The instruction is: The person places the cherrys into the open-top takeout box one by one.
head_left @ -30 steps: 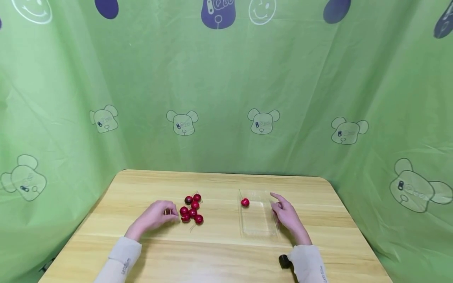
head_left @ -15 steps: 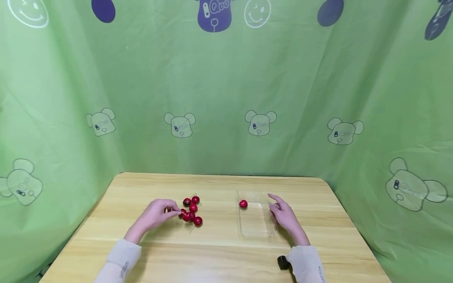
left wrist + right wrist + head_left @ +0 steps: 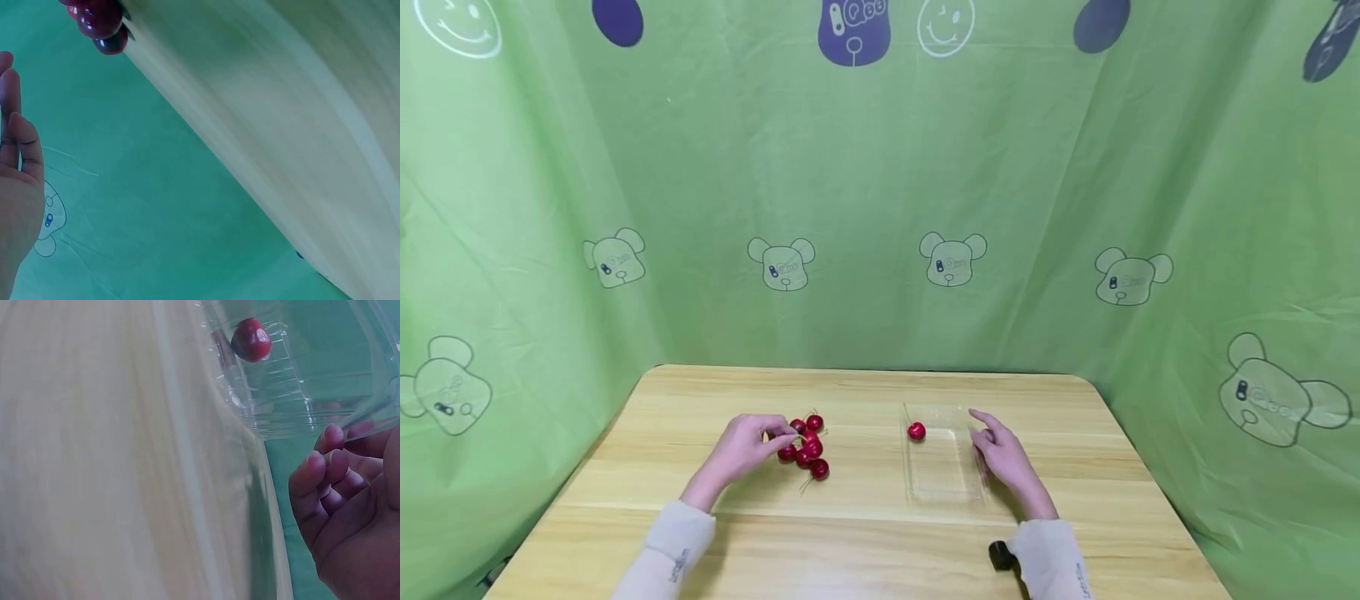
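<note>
In the head view my left hand (image 3: pixel 748 446) pinches the green stem of a red cherry (image 3: pixel 813 449) between thumb and fingertips. That cherry hangs over a cluster of several other cherries (image 3: pixel 820 470) on the table. In the left wrist view, cherries (image 3: pixel 100 19) show at the top left and part of the left hand (image 3: pixel 19 181) at the left edge; the pinch itself is out of sight. My right hand (image 3: pixel 1006 457) grips the right rim of a clear plastic box (image 3: pixel 943 497). One stemmed cherry (image 3: pixel 251 340) lies inside, by the box's left wall.
The light wooden table (image 3: pixel 850 550) carries everything. A green curtain (image 3: pixel 865 325) with bear prints stands behind and on both sides. A small black object (image 3: pixel 1001 556) sits at the right cuff.
My left hand has moved right, from beside the cluster to over it. It has taken a cherry by the stem and shifted it rightward. The right hand stays at the box.
</note>
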Action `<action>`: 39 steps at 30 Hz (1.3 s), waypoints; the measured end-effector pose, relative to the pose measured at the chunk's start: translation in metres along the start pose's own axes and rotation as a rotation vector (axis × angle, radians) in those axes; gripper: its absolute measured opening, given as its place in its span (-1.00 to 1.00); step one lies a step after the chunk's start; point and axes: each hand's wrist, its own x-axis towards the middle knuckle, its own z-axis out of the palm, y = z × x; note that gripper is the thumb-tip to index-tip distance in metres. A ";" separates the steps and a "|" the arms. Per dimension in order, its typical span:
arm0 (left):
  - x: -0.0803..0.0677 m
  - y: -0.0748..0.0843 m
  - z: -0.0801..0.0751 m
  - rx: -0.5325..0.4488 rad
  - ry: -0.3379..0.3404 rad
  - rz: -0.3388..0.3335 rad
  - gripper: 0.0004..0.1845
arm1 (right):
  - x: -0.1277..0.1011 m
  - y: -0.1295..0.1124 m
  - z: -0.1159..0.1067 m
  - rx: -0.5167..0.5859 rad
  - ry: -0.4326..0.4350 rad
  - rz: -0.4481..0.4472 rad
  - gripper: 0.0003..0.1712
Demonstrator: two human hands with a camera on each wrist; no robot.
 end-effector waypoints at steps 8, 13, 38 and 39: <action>0.013 0.008 0.009 -0.001 0.039 0.021 -0.95 | 0.000 -0.001 0.000 0.001 0.000 -0.002 -0.43; 0.025 0.016 0.016 -0.001 0.049 0.032 -0.96 | -0.001 -0.003 -0.001 0.003 -0.001 -0.004 -0.42; 0.067 0.045 0.065 -0.079 0.043 0.028 -0.95 | 0.001 0.000 0.001 -0.004 -0.002 -0.001 -0.43; 0.068 0.045 0.066 -0.074 0.041 0.028 -0.95 | 0.002 0.000 0.002 -0.001 -0.002 0.000 -0.43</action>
